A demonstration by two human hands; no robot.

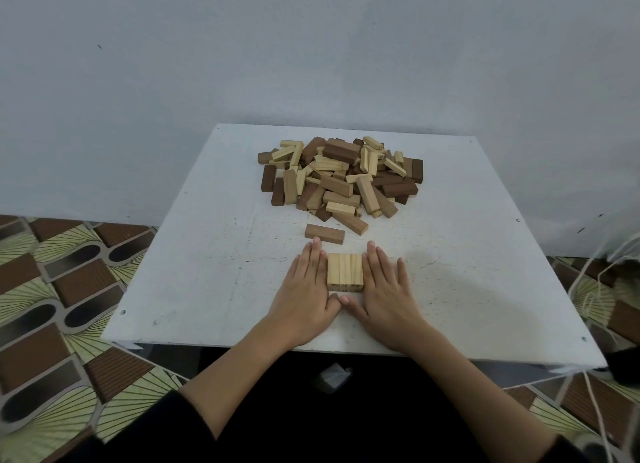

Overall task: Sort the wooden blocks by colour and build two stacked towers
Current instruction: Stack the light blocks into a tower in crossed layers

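I have my left hand (309, 282) and right hand (381, 282) flat, fingers straight, pressing the sides of a light layer (345, 272) between them, I judge to square its blocks as a tower base. Beyond my fingertips lies one dark block (324, 234); farther off, the mixed pile (341, 175).
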